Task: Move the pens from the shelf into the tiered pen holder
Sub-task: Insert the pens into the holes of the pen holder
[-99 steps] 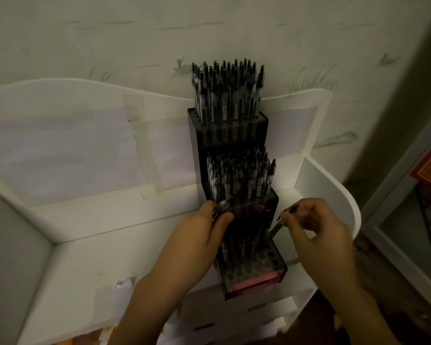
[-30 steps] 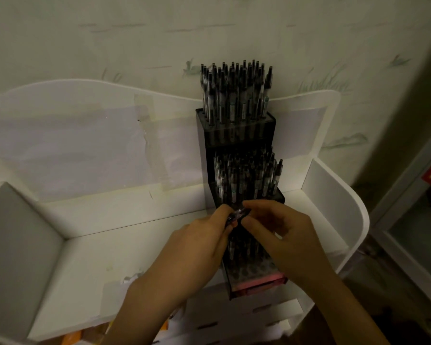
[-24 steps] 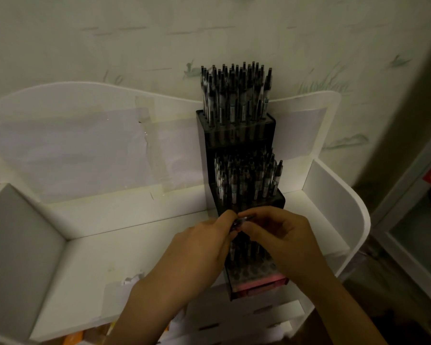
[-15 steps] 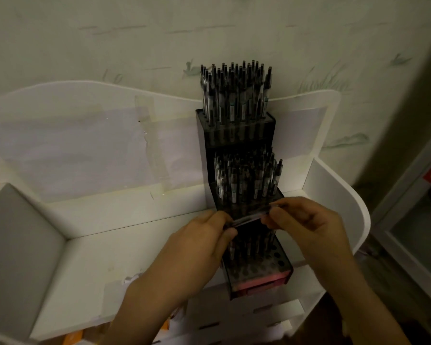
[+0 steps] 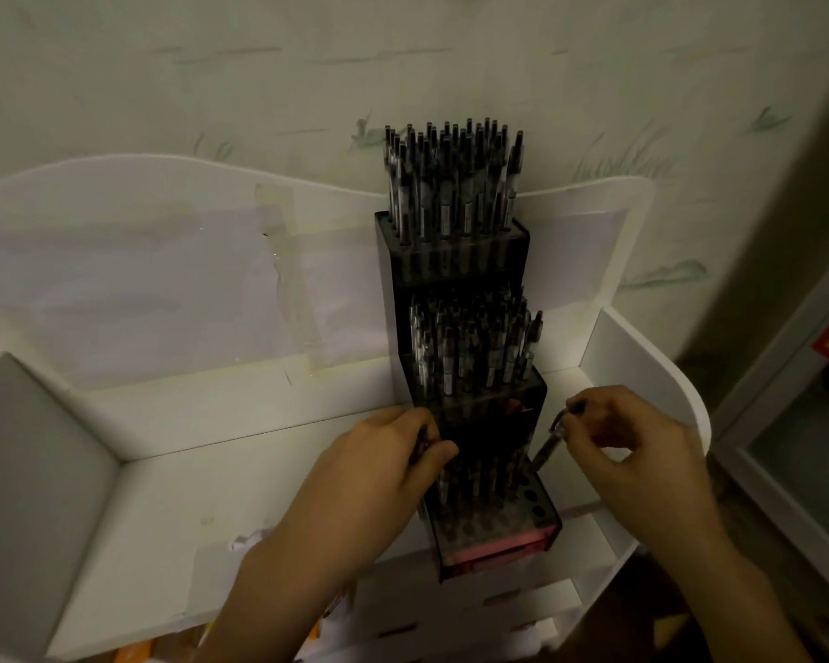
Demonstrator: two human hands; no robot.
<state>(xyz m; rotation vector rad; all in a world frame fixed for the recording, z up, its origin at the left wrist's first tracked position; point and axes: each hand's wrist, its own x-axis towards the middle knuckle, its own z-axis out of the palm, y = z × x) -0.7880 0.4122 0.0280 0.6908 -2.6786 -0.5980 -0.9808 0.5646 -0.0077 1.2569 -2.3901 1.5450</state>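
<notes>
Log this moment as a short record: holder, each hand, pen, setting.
holder: dark tiered pen holder, upper two tiers packed, bottom tier with open holes at front right
right hand: right hand pinches a pen by its top, tip at the bottom tier's right edge
left hand: left hand grips more pens beside the holder
setting: white shelf against a wall

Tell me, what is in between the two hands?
The dark tiered pen holder stands between the left hand and the right hand, which pinches a pen at its lowest tier; the head view shows it.
</notes>
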